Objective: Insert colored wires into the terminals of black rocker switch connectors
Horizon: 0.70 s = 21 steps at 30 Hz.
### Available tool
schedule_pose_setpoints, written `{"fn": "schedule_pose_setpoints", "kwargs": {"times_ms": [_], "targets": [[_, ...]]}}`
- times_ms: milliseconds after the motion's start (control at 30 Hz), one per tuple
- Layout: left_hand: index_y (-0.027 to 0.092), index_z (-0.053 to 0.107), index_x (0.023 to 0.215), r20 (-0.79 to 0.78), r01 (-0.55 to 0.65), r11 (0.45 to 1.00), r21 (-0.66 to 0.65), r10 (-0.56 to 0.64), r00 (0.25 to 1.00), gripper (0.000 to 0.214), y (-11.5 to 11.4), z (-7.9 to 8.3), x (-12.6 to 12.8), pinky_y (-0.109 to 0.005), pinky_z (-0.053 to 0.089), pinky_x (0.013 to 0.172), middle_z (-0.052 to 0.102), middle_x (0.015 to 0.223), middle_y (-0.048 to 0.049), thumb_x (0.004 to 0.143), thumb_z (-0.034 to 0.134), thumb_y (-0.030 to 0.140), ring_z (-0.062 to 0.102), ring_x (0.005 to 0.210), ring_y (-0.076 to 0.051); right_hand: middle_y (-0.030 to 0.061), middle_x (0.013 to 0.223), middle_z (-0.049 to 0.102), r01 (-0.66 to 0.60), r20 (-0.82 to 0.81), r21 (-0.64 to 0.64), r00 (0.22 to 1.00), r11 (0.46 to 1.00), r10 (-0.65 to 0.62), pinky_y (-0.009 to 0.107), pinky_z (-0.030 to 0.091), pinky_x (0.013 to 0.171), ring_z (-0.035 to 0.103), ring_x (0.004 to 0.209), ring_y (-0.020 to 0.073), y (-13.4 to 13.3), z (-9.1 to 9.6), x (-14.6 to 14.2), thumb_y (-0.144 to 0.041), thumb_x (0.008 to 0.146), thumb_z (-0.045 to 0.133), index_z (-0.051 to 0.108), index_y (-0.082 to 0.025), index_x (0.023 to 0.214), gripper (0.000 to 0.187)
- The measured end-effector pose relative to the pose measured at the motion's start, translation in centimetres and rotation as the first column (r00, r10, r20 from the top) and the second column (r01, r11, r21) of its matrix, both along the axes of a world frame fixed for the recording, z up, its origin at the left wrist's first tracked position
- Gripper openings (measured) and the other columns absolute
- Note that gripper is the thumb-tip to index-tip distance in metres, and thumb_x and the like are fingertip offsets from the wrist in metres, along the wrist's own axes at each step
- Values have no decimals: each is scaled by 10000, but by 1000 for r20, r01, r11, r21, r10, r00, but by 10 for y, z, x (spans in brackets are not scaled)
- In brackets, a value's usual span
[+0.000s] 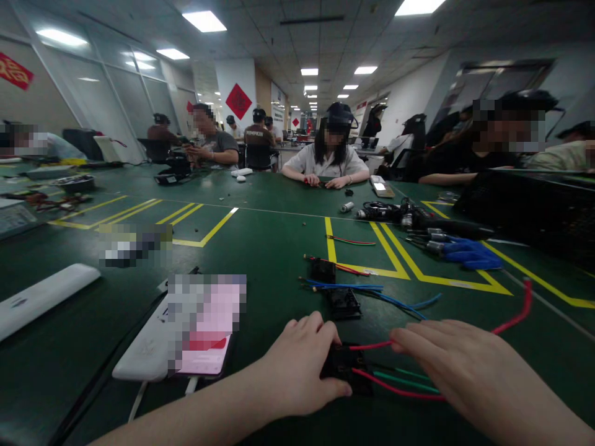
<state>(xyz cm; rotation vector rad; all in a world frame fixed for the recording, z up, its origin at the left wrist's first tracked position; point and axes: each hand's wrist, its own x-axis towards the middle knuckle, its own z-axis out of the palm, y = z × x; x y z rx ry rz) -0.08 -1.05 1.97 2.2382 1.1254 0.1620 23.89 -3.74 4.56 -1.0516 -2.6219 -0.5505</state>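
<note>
My left hand (304, 365) is closed around the left side of a black plastic block (346, 365) on the table, thumb at the near edge and fingers at the far one. Red wires (395, 387) and green wires (406, 383) come out of its right side. My right hand (465, 359) is closed with its fingertips at the upper red wire (372, 345); its palm hides part of the wires. A thick red end (527, 303) sticks out beyond it. Just ahead lie two similar black blocks (344, 303) with blue wires (404, 303) and red and yellow wires (351, 269).
At left are a phone (211, 341), a white power bank (144, 347) with cables, and another white device (46, 294). Ahead right lie blue-handled tools (471, 253) and black electric screwdrivers (381, 210). Yellow tape (390, 251) marks the green table. A person (328, 155) sits opposite.
</note>
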Motion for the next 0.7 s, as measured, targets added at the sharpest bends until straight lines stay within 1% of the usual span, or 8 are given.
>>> {"fn": "schedule_pose_setpoints", "kwargs": {"times_ms": [67, 133, 233, 333, 433, 533, 600, 700], "targets": [[233, 552, 1049, -2, -1, 1000, 6, 1, 1000, 404, 0, 0, 1, -392, 406, 858, 527, 1089, -26, 749, 745, 423, 507, 1034, -261, 21, 762, 729, -47, -15, 141, 999, 989, 50, 303, 481, 573, 670, 608, 186, -6, 6, -3, 6, 794, 314, 616, -225, 909, 397], [230, 553, 1046, -7, -3, 1000, -1, 3, 1000, 400, -1, 2, 1, -387, 407, 858, 525, 1092, -26, 751, 743, 420, 506, 1033, -258, 26, 764, 732, -58, -1, 173, 998, 983, 59, 315, 486, 583, 673, 613, 195, -8, 7, -5, 17, 744, 324, 622, -218, 913, 415], [233, 555, 1048, -17, -4, 1000, -21, 4, 1000, 390, -1, 5, 1, -377, 407, 857, 522, 1094, -21, 753, 744, 403, 506, 1034, -251, 25, 761, 735, 24, 64, -43, 998, 999, -21, 305, 481, 535, 682, 604, 201, -4, 0, -1, 14, 693, 377, 645, -227, 862, 398], [241, 553, 1065, -15, -3, 999, -37, 2, 1000, 388, -1, 6, 1, -369, 408, 853, 520, 1096, -15, 762, 734, 403, 506, 1034, -247, -19, 699, 725, 199, 169, -352, 975, 915, -147, 274, 459, 493, 686, 575, 193, 4, -13, 5, 9, 707, 469, 657, -260, 809, 344], [245, 552, 1071, -14, -4, 999, -35, 4, 1000, 392, -1, 5, 1, -369, 411, 848, 518, 1096, -14, 763, 731, 408, 505, 1032, -248, -35, 649, 708, 266, 204, -435, 960, 860, -194, 262, 428, 456, 680, 547, 191, 7, -17, 8, -15, 733, 511, 656, -268, 786, 297], [242, 551, 1072, -4, -1, 1000, -19, 1, 1000, 402, -1, 3, 1, -382, 413, 850, 520, 1095, -18, 756, 740, 405, 506, 1033, -253, 3, 714, 725, 199, 144, -351, 977, 915, -158, 284, 465, 509, 688, 592, 203, 6, -9, 7, -15, 717, 473, 655, -247, 807, 307], [239, 550, 1065, -1, -1, 1000, -13, 1, 1000, 402, -1, 2, 1, -393, 414, 851, 522, 1094, -22, 753, 743, 405, 506, 1035, -259, 29, 747, 729, 84, 63, -213, 995, 973, -72, 304, 481, 527, 681, 598, 208, 2, -2, 5, -21, 718, 427, 652, -229, 835, 329], [236, 552, 1046, 0, -5, 1000, -13, 5, 1000, 396, -1, 2, 1, -406, 415, 854, 525, 1095, -26, 749, 747, 410, 506, 1035, -265, 36, 761, 729, -40, -43, -27, 998, 999, 39, 325, 487, 539, 676, 598, 216, -2, 4, 3, -29, 729, 383, 648, -220, 891, 365]]}}
